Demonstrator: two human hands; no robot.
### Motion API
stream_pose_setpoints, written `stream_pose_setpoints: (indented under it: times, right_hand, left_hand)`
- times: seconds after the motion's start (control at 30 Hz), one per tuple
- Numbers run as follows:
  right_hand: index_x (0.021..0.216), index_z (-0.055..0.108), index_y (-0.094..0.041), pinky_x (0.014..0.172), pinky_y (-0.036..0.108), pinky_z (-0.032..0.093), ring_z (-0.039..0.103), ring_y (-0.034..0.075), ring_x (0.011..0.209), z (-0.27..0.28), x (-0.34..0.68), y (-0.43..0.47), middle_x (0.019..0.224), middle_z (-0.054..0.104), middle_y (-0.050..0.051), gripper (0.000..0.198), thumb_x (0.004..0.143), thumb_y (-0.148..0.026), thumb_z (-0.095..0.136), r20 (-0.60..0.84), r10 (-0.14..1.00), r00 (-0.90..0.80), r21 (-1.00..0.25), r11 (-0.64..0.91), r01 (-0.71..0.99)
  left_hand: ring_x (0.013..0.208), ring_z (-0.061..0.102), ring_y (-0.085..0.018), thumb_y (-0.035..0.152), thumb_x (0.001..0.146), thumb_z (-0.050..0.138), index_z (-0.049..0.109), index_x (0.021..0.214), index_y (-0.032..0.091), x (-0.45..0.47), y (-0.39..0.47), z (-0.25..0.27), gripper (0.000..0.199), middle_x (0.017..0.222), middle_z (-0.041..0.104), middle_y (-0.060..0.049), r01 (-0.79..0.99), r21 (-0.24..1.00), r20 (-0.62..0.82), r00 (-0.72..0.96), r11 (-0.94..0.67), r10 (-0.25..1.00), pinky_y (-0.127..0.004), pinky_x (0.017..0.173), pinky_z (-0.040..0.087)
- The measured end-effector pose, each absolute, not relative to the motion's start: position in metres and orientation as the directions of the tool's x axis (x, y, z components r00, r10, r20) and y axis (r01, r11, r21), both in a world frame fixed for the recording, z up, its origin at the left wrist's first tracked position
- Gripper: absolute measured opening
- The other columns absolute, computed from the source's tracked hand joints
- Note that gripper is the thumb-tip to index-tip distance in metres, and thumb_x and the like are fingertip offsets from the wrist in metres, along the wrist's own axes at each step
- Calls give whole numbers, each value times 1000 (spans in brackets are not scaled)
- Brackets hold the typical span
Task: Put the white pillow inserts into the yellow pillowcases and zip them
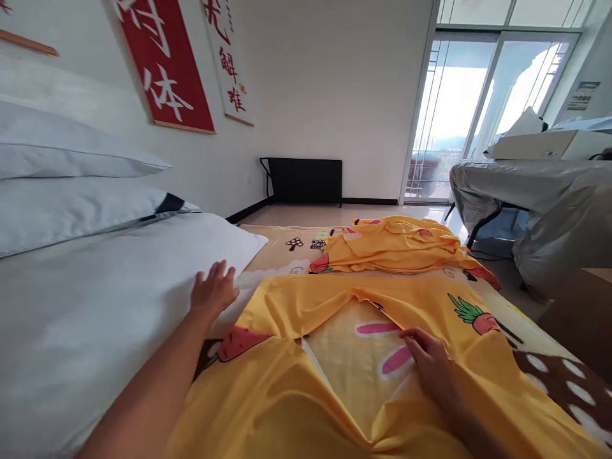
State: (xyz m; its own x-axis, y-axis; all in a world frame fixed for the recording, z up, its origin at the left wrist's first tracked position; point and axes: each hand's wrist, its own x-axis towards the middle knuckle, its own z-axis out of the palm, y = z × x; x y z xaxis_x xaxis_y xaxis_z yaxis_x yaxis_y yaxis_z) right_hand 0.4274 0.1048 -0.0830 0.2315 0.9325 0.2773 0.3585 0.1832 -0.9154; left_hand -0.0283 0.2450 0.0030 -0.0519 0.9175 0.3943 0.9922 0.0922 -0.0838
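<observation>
A yellow fabric cover [287, 382] printed with carrots lies spread across the bed, with an opening in its middle. A pale strip runs along the opening's left edge, and a lighter fabric with pink printed shapes [377, 328] shows through it. My right hand [428, 357] pinches the opening's right edge. My left hand [214, 290] is open, fingers spread, over the near edge of a white pillow [143, 299]; I cannot tell whether it touches. Beyond the cover lies a second, bunched yellow cloth [396, 245].
More white pillows [71, 204] are stacked at the left against the wall. The bed has a patterned sheet [277, 245]. A black folded panel [306, 181] leans at the far wall. At right stand a plastic-covered table [526, 185] with a box [535, 145], and a glass door [454, 115].
</observation>
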Motion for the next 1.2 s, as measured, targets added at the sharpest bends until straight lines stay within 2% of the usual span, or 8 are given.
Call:
stream_pose_setpoints:
  times: [0.17, 0.3, 0.47, 0.6, 0.7, 0.8, 0.93, 1.2]
  right_hand:
    - [77, 59, -19, 59, 27, 39, 55, 17, 56, -95, 412, 99, 58, 64, 0, 23, 80, -34, 42, 236, 972, -21, -770, 200, 606]
    - [77, 59, -20, 67, 30, 43, 61, 19, 65, -87, 405, 91, 66, 69, 1, 20, 80, -27, 40, 276, 960, -48, -721, 240, 650]
    - [74, 60, -21, 61, 29, 43, 61, 19, 58, -91, 397, 88, 59, 67, 0, 20, 77, -23, 40, 345, 938, -18, -735, 282, 617]
    - [70, 62, -20, 54, 29, 44, 59, 20, 53, -80, 397, 97, 53, 61, 0, 22, 76, -36, 49, 405, 913, 36, -803, 337, 492]
    - [83, 67, -17, 62, 32, 48, 64, 23, 73, -32, 386, 96, 77, 68, 7, 36, 74, -50, 57, 413, 907, 82, -877, 372, 302]
    - [114, 60, -20, 75, 34, 50, 59, 24, 105, 41, 349, 85, 116, 63, 11, 49, 76, -53, 58, 291, 950, -117, -955, 296, 26]
    - [118, 52, -25, 81, 37, 49, 59, 21, 106, 129, 279, 71, 124, 59, 9, 54, 74, -54, 61, 372, 856, -360, -883, 206, -422]
    - [68, 52, -19, 59, 25, 49, 58, 15, 62, 184, 272, 61, 55, 57, -5, 13, 58, -22, 59, 288, 942, 170, -632, 320, -706]
  left_hand:
    - [137, 11, -44, 30, 62, 60, 40, 134, 4, -86, 193, -13, 80, 148, 20, -30, 930, -235, 513, -129, 283, 848, -63, 105, 9]
    - [122, 39, -45, 20, 75, 41, 51, 122, 4, -90, 177, -5, 50, 125, 48, -32, 937, -222, 561, -105, 271, 821, -63, 97, 25]
    - [76, 60, -28, 19, 81, 23, 57, 87, 15, -114, 172, 88, 34, 81, 64, -13, 931, -171, 621, -152, 322, 769, -41, 67, 46]
    - [63, 54, -20, 35, 81, 24, 46, 78, 20, -120, 149, 184, 27, 69, 54, -2, 914, -16, 760, -252, 405, 599, -29, 55, 39]
    - [62, 49, -17, 43, 78, 28, 36, 71, 22, -93, 117, 225, 24, 63, 40, 2, 946, 49, 884, -190, 320, 428, -26, 54, 30]
    - [65, 48, -19, 37, 82, 31, 34, 69, 23, -41, 88, 234, 20, 65, 41, 0, 990, -76, 970, 46, 122, 237, -29, 54, 27]
    - [57, 40, -16, 22, 80, 46, 34, 59, 23, 40, 61, 221, 24, 55, 39, 0, 880, -466, 879, 449, -92, -163, -31, 53, 27]
    - [62, 45, -16, 13, 80, 46, 53, 68, 22, 126, 41, 189, 17, 58, 51, 0, 511, -806, 590, 647, -300, -483, -32, 65, 35]
